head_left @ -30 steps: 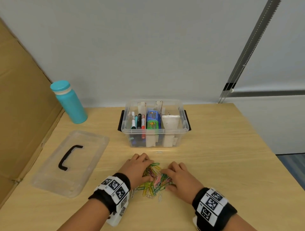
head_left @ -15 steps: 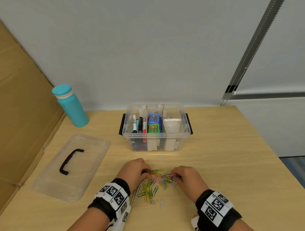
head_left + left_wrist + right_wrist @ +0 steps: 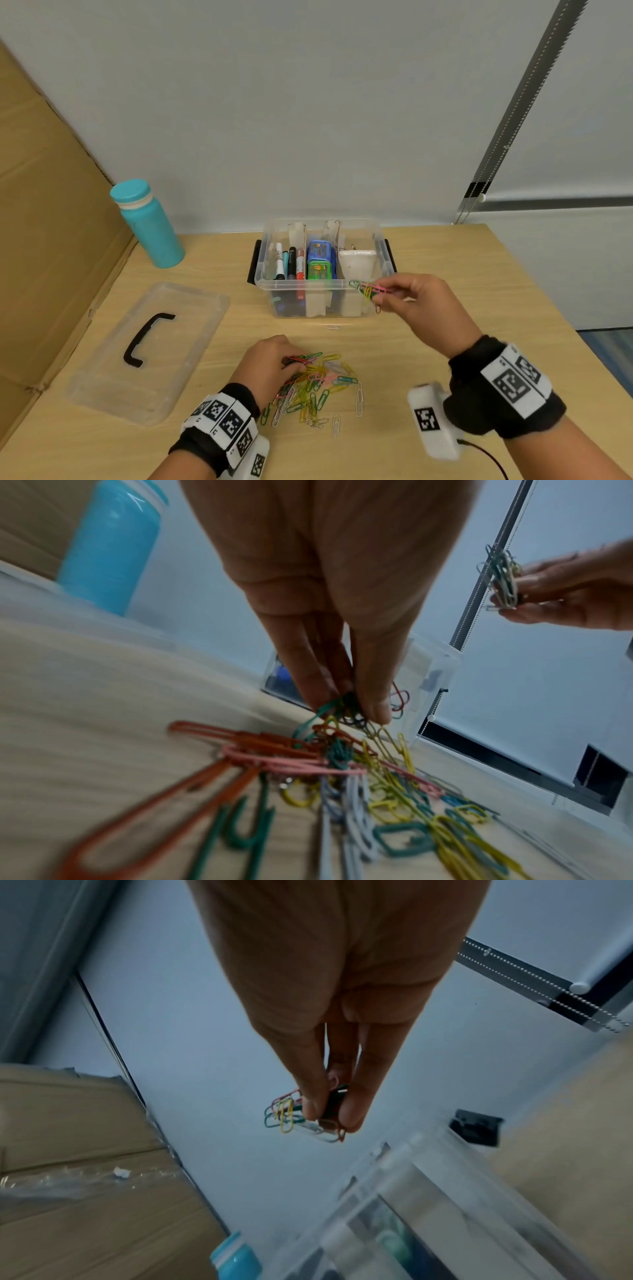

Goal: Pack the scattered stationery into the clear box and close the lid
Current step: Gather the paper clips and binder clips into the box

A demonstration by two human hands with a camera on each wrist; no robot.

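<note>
The clear box stands open at the table's middle back, holding markers, a blue and a green item and a white item. A pile of coloured paper clips lies on the table in front of it. My left hand is down at the pile's left side, pinching a few clips between thumb and fingers. My right hand is raised by the box's front right corner and pinches a small bunch of clips near the rim. The clear lid with a black handle lies flat to the left.
A teal bottle stands at the back left, next to a cardboard panel along the table's left side. One stray clip lies just in front of the box. The table's right edge drops off near my right forearm.
My right hand has lifted off the pile with a bunch of clips and moved up to the box's front right corner. The left hand stays at the pile, pinching clips.
</note>
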